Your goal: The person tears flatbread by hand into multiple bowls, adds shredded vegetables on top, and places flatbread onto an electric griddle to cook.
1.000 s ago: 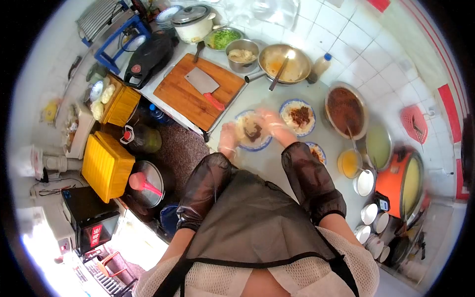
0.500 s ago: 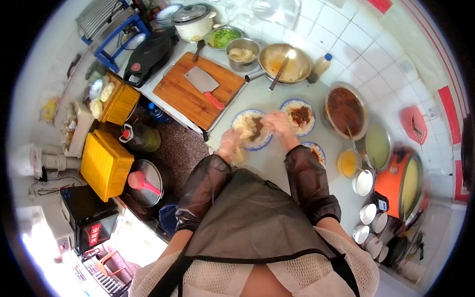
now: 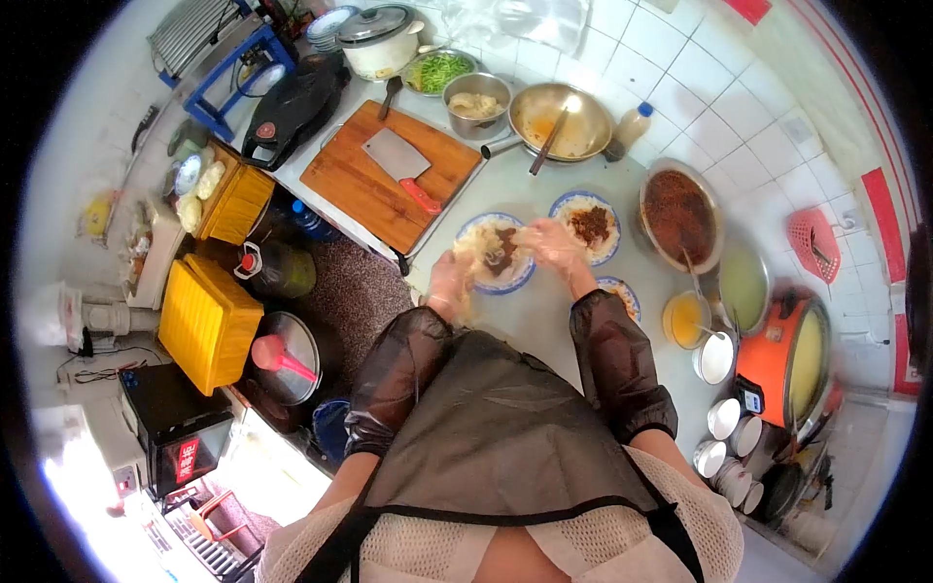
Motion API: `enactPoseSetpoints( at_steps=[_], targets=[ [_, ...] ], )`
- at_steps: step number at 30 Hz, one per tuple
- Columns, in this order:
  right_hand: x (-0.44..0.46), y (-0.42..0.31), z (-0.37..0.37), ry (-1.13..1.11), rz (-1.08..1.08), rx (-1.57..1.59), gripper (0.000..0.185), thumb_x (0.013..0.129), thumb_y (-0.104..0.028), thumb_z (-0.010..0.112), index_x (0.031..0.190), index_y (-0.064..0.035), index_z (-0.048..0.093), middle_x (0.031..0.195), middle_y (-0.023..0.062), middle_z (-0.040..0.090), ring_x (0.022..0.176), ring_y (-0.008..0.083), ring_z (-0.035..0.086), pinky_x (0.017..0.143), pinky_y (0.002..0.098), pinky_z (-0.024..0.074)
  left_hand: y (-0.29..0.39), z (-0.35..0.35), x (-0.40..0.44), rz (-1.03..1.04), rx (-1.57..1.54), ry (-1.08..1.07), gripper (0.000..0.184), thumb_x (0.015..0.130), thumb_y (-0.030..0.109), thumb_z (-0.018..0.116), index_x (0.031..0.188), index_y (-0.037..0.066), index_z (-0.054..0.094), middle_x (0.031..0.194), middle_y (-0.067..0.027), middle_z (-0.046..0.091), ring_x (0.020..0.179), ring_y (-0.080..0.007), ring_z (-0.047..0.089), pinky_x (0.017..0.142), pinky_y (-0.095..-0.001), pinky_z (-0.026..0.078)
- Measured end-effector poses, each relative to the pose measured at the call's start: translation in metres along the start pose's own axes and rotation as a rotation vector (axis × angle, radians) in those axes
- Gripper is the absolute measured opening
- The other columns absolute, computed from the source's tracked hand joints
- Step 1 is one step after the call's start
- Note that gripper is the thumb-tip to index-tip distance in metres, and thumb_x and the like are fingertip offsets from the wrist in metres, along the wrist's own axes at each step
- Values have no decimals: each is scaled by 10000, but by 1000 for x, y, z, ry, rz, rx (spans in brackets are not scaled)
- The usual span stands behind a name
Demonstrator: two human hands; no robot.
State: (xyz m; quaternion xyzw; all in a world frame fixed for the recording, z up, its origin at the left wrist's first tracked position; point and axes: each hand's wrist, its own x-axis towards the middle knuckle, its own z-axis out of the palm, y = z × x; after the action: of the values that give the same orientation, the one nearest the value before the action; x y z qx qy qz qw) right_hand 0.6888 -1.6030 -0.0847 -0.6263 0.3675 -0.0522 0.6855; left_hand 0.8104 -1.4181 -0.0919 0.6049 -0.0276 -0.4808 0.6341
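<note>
Both my hands are in clear plastic gloves over a blue-rimmed plate (image 3: 501, 289) of pale shredded food and dark brown sauce. My left hand (image 3: 450, 284) is closed at the plate's left edge on a lump of pale food (image 3: 471, 255), which looks like cooked meat. Above the plate's right edge my right hand (image 3: 557, 250) has its fingers pressed together. A small pale bit shows at its fingertips, too blurred to name. Just behind it stands a second plate (image 3: 613, 236) topped with dark red sauce. A third plate (image 3: 632, 296) is partly covered by my right forearm.
Leftward, a cleaver (image 3: 397, 155) lies on a wooden board (image 3: 330, 175). Behind are a metal bowl (image 3: 476, 124) of pale food and a frying pan (image 3: 588, 146). A basin of red sauce (image 3: 678, 214), a yellow liquid container (image 3: 683, 321) and an orange pot (image 3: 768, 360) stand at right.
My right hand has moved slightly right, away from my left hand. The hands are further apart, and more of the dark sauce on the plate shows between them.
</note>
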Motion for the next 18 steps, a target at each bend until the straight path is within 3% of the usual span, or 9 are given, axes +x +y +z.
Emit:
enactPoseSetpoints(
  at_steps=[1,3,4,6,7,10,12,15,18],
  targets=[
    [-4,2,14,1,5,2,279,785,-246,620,932,-10,606,801,82,614,768,232,591,703,341,461,-12,-1,11,-5,2,0,203,888,176,557,1045,50,529,735,0,526,557,-99,466,454,-239,378],
    [-7,1,41,-27,-577,-679,393,748,-326,666,953,4,606,828,137,625,755,191,588,683,298,484,-31,6,33,175,141,3,199,886,168,553,1044,50,526,756,-3,541,564,-93,477,447,-226,385],
    [-5,-7,41,-25,-581,-682,393,748,-326,666,953,4,606,828,137,625,755,191,588,683,298,484,-31,8,35,180,140,2,199,886,168,553,1044,50,526,756,-3,541,564,-93,477,447,-226,385],
    [-6,-36,42,-172,46,-675,334,787,-258,608,1017,-18,576,924,139,595,823,229,592,736,355,472,-12,15,18,145,27,3,335,837,193,584,1076,-35,528,772,-74,590,613,-163,554,522,-305,454],
    [-4,-35,37,-174,45,-675,334,787,-258,608,1017,-18,576,924,139,595,823,229,592,736,355,472,-8,13,13,146,27,6,335,837,193,584,1076,-35,528,772,-74,590,613,-163,554,522,-305,454],
    [6,-15,20,112,71,-534,349,799,-275,590,1016,-4,571,957,186,592,888,283,593,790,380,459,-6,-1,12,98,191,103,216,889,189,557,1055,53,531,806,-16,571,567,-104,490,458,-229,400],
    [10,1,25,231,-391,-858,328,809,-273,565,981,5,582,849,196,614,889,338,592,789,403,455,-16,-13,22,-22,11,22,270,902,253,554,1081,51,538,829,-22,582,592,-124,511,470,-247,415],
    [10,-5,32,41,-437,-1141,319,820,-268,545,989,1,582,868,195,623,881,372,578,774,410,458,-40,-21,43,55,-33,83,309,913,310,539,1077,50,553,839,-24,586,611,-133,522,491,-250,420],
    [-3,-32,26,-101,-261,-973,300,800,-237,592,978,4,587,953,213,619,916,375,578,790,398,461,-63,-33,71,174,65,117,315,919,333,524,1040,46,574,824,-17,577,616,-128,511,508,-246,409]
  ],
)
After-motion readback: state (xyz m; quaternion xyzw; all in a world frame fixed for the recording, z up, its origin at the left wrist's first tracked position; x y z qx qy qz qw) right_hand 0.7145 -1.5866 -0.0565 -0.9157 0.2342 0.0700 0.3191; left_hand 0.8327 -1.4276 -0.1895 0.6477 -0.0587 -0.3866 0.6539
